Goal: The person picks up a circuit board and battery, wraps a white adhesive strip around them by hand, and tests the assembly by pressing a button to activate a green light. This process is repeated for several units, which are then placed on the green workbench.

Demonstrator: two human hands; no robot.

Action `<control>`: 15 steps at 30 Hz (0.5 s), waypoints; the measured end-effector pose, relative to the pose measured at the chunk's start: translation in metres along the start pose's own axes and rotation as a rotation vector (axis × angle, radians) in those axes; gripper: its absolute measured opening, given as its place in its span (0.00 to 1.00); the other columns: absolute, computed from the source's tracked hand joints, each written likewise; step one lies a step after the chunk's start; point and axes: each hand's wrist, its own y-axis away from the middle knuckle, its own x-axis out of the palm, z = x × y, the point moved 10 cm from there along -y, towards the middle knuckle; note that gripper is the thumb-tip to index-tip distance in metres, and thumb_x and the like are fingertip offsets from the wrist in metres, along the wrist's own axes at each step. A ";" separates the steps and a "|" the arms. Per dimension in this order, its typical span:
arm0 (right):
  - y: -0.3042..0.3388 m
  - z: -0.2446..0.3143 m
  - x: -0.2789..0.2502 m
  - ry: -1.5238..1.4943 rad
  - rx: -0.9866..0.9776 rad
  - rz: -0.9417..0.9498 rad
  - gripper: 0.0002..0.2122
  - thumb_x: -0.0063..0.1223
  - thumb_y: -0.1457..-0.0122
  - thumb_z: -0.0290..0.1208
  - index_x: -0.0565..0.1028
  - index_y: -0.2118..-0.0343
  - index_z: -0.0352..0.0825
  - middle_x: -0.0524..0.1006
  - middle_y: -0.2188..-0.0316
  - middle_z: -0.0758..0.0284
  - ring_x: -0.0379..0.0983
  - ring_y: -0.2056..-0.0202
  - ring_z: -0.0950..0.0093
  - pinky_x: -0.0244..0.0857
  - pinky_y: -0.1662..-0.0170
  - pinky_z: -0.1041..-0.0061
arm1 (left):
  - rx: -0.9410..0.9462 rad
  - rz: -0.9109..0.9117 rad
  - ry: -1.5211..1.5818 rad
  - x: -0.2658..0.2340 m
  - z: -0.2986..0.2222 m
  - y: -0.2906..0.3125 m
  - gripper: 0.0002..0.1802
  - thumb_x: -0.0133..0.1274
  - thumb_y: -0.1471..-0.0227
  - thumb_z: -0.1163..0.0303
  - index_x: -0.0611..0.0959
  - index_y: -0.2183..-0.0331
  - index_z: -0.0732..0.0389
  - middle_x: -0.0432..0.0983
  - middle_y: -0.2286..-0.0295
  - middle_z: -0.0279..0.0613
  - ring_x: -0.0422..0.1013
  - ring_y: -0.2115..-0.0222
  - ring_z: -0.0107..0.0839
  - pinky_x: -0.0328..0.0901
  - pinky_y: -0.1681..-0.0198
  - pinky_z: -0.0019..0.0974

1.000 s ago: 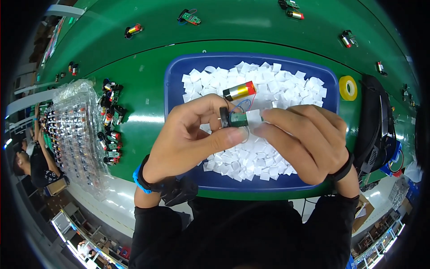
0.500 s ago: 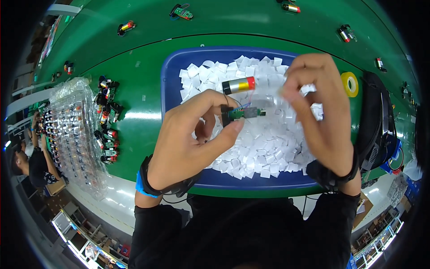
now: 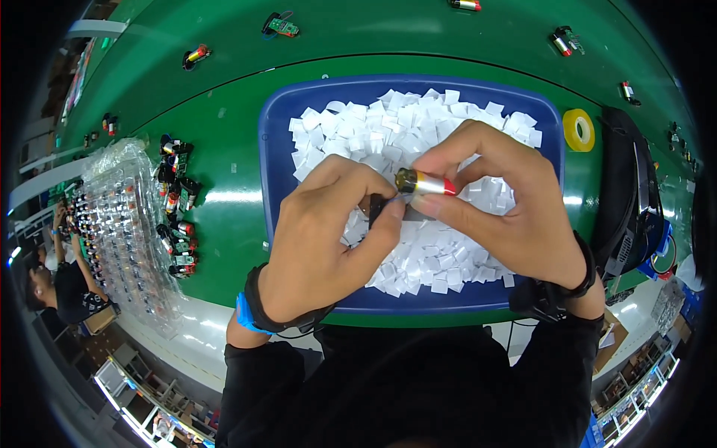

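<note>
R hand (image 3: 526,198) is coming left vs prev frame, fingers pinching batt (image 3: 427,184); L hand (image 3: 317,231) is gripping blk end pc (image 3: 376,210).

The table (image 3: 230,160) is green and shiny, with a dark seam (image 3: 388,54) running across it from left to right. On the near side of the seam sits a blue tray (image 3: 270,224), well apart from the pile (image 3: 178,175) of battery units strung out to its left. Left of the pile, and near it, a clear blister pack (image 3: 123,216) reaches to the near edge. Between pile and tray lies a pale scrap (image 3: 234,168). To the right of the tray, just beside it, lies yellow tape (image 3: 579,130), then a black bag (image 3: 621,179). Beyond the seam, single units (image 3: 281,27) lie well apart, on the far left, far middle and far right.
</note>
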 end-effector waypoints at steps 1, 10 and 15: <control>0.000 -0.001 0.000 -0.001 0.000 0.002 0.12 0.66 0.48 0.22 0.78 0.60 0.31 0.78 0.65 0.66 0.76 0.65 0.77 0.70 0.62 0.78 | -0.012 0.010 0.015 0.000 0.002 0.000 0.07 0.54 0.47 0.78 0.76 0.64 0.67 0.74 0.69 0.44 0.71 0.74 0.31 0.66 0.67 0.34; -0.001 0.003 -0.001 0.061 -0.057 0.022 0.13 0.69 0.53 0.19 0.77 0.64 0.31 0.76 0.68 0.66 0.74 0.65 0.77 0.69 0.57 0.77 | -0.079 -0.089 0.240 0.001 0.009 0.006 0.10 0.49 0.45 0.82 0.70 0.60 0.66 0.75 0.71 0.49 0.74 0.76 0.42 0.69 0.70 0.38; -0.001 0.012 0.000 0.239 -0.123 0.021 0.13 0.70 0.56 0.19 0.77 0.67 0.31 0.77 0.69 0.65 0.73 0.67 0.73 0.67 0.60 0.76 | -0.072 0.000 0.246 0.002 0.012 0.005 0.09 0.46 0.45 0.83 0.70 0.60 0.65 0.74 0.65 0.50 0.74 0.66 0.43 0.67 0.62 0.38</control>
